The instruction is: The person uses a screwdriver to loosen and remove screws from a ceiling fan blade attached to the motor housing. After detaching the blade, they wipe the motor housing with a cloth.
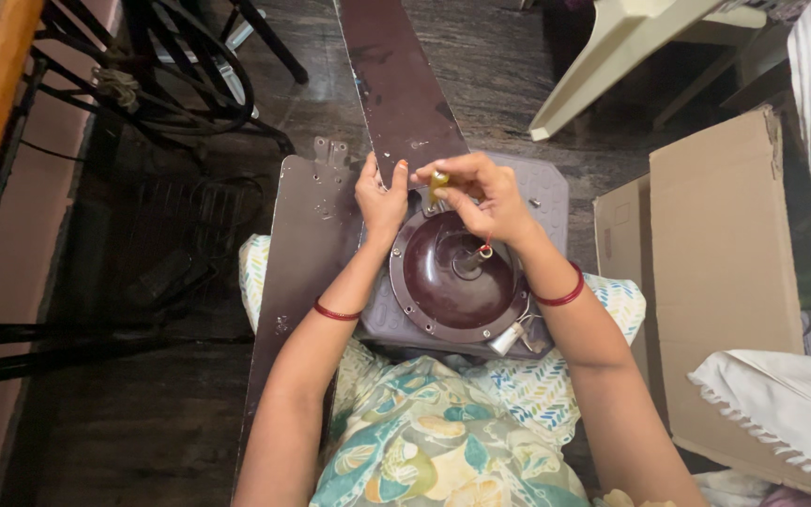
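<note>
**Head view: screwdriver upright at the blade root**

Head view, and your right hand (485,192) is pinched shut on a small yellow-handled screwdriver (437,186), fingers bunched round the handle, tool standing close to upright with its tip hidden below your fingertips. Straight beneath it lies the root of the upper fan blade (401,84), right where it meets the motor's rim at about eleven o'clock on the dome.

Your left hand (380,199) is just beside, at nine o'clock from the screwdriver, closed down flat on that blade's end and pressing it to the rim. Both hands are nearly touching; the right is the one on the tool, the left the one on the blade.

That blade's long axis runs away from you toward twelve o'clock. The dark brown fan motor (457,277) sits at six o'clock from the grip, shaft poking up at its middle, resting on a grey stool (546,188) against your lap. A second fan blade (298,272) stretches from ten o'clock down toward seven, under your left forearm.

Further out: cardboard box (725,272) at three o'clock, white cloth (781,399) draped at four, a cream plastic chair (631,47) at one.
</note>
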